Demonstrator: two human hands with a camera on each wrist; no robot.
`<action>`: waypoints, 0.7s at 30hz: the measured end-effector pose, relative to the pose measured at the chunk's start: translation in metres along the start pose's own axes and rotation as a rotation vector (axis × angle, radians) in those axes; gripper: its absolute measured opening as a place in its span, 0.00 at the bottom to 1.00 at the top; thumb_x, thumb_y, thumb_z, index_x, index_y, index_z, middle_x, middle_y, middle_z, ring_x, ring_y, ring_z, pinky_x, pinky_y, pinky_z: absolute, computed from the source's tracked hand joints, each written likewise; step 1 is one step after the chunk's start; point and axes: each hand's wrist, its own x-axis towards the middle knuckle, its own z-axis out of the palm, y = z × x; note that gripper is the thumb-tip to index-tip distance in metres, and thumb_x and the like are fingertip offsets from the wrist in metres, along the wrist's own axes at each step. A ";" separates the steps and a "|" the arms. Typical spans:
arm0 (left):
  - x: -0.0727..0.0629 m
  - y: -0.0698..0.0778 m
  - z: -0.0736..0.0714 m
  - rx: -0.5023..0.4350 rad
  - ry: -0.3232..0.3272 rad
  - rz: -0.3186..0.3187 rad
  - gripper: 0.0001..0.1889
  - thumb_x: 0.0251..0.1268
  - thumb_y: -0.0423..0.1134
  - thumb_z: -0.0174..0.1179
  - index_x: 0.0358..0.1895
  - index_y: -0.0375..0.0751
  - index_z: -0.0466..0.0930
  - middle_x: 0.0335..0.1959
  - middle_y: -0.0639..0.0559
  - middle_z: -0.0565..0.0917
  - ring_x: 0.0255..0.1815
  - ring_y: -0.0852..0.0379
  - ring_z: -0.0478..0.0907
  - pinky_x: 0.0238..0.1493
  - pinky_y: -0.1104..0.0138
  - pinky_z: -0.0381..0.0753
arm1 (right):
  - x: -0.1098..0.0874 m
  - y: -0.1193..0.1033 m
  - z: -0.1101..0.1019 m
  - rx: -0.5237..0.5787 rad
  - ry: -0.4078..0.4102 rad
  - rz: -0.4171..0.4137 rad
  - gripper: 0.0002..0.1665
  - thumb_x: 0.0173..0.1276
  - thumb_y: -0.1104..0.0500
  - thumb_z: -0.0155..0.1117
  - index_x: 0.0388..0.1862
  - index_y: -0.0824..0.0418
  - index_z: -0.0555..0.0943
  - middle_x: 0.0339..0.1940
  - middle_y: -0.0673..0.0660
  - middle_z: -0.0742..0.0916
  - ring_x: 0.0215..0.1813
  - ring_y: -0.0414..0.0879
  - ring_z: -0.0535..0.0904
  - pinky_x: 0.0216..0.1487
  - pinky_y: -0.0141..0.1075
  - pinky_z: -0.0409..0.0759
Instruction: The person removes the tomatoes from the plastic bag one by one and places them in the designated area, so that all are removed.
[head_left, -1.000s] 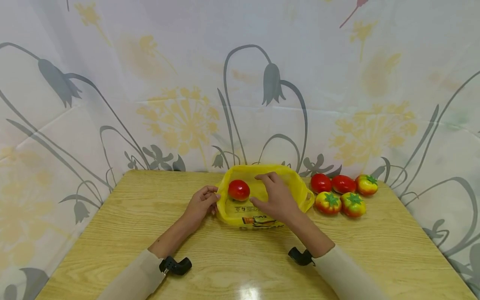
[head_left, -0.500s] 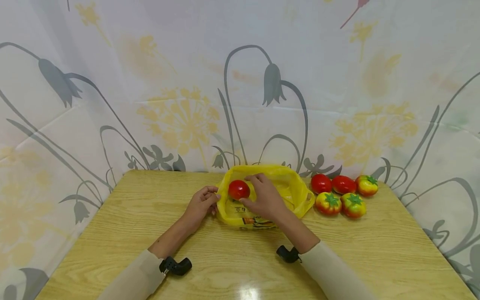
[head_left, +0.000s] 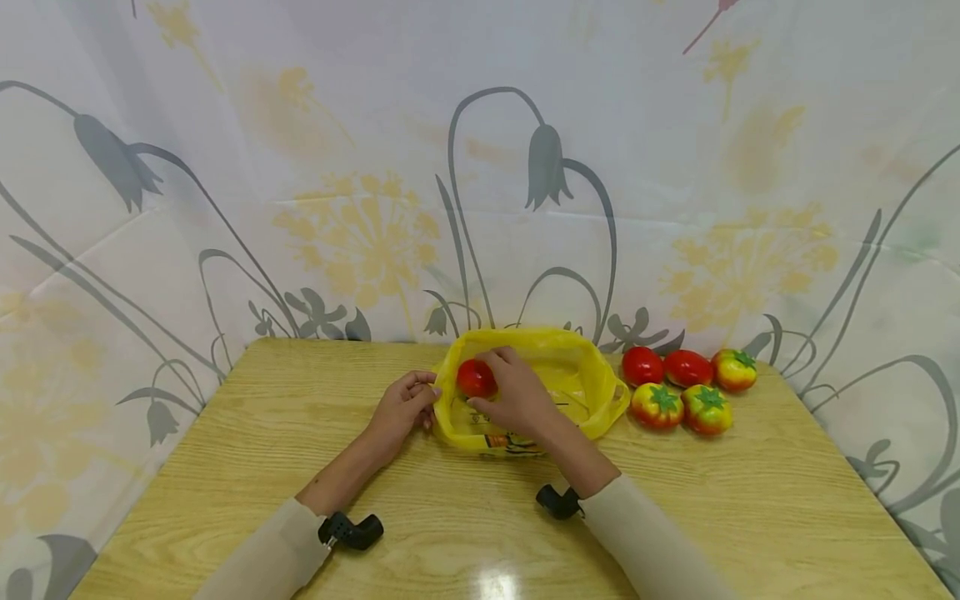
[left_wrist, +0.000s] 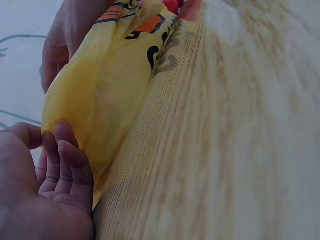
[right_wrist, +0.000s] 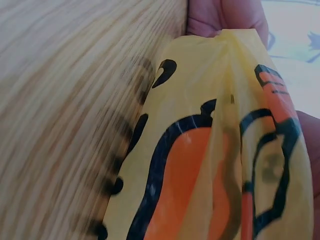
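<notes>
A yellow plastic bag (head_left: 480, 442) lies on the table with its mouth held wide. Inside its left end sits a red tomato (head_left: 474, 379). My left hand (head_left: 401, 412) pinches the bag's left rim between thumb and fingers; the left wrist view shows its fingers (left_wrist: 65, 165) at the plastic. My right hand (head_left: 517, 396) reaches inside the bag, its thumb and fingers spread on either side of the tomato's right part, partly covering it. In the right wrist view the printed bag side (right_wrist: 190, 150) hides most of that hand.
Right of the bag, two red tomatoes (head_left: 642, 367) and several yellow-red tomatoes with green tops (head_left: 657, 407) stand close together on the wooden table (head_left: 300, 450). A flower-patterned cloth (head_left: 480, 167) hangs behind the table's back edge. A handle loop sticks out at the bag's right end.
My right hand has moved left inside the bag, from beside the tomato to around its right part. The left hand has kept its place at the rim.
</notes>
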 end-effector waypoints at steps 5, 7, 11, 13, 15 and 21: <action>0.000 0.000 0.000 0.000 -0.003 0.010 0.15 0.80 0.33 0.55 0.60 0.26 0.71 0.28 0.53 0.80 0.26 0.58 0.76 0.30 0.69 0.79 | 0.006 -0.003 0.004 -0.014 -0.021 -0.012 0.39 0.65 0.55 0.82 0.72 0.62 0.77 0.70 0.63 0.78 0.61 0.57 0.81 0.64 0.51 0.83; 0.000 0.001 0.001 -0.004 -0.001 0.013 0.15 0.79 0.33 0.55 0.60 0.26 0.71 0.28 0.54 0.81 0.26 0.58 0.76 0.30 0.69 0.79 | 0.008 -0.004 0.006 -0.017 -0.027 -0.011 0.40 0.65 0.55 0.82 0.73 0.62 0.76 0.70 0.63 0.77 0.62 0.58 0.80 0.64 0.51 0.83; -0.001 0.001 0.002 -0.010 -0.001 0.016 0.15 0.79 0.32 0.55 0.59 0.26 0.71 0.28 0.54 0.81 0.26 0.58 0.76 0.30 0.69 0.78 | 0.010 -0.004 0.009 -0.019 -0.030 0.000 0.40 0.65 0.55 0.82 0.73 0.61 0.75 0.70 0.63 0.77 0.62 0.57 0.80 0.65 0.51 0.82; -0.001 0.001 0.002 -0.013 0.001 0.016 0.14 0.79 0.32 0.55 0.59 0.26 0.71 0.28 0.54 0.81 0.26 0.58 0.76 0.30 0.69 0.78 | 0.010 -0.004 0.011 -0.021 -0.026 0.003 0.38 0.65 0.56 0.82 0.70 0.61 0.76 0.68 0.63 0.78 0.60 0.57 0.80 0.64 0.51 0.83; -0.001 0.001 0.002 -0.012 0.004 0.013 0.14 0.79 0.32 0.55 0.59 0.26 0.71 0.28 0.54 0.81 0.26 0.58 0.76 0.30 0.69 0.78 | 0.009 -0.004 0.012 -0.020 -0.026 0.007 0.36 0.64 0.57 0.82 0.68 0.61 0.76 0.66 0.63 0.78 0.59 0.57 0.80 0.63 0.50 0.83; -0.002 0.002 0.002 -0.007 0.011 0.014 0.14 0.78 0.32 0.56 0.59 0.26 0.71 0.27 0.54 0.81 0.25 0.58 0.76 0.30 0.69 0.79 | 0.009 -0.005 0.012 -0.012 -0.035 0.035 0.35 0.65 0.60 0.80 0.68 0.60 0.76 0.63 0.63 0.78 0.57 0.56 0.80 0.61 0.50 0.84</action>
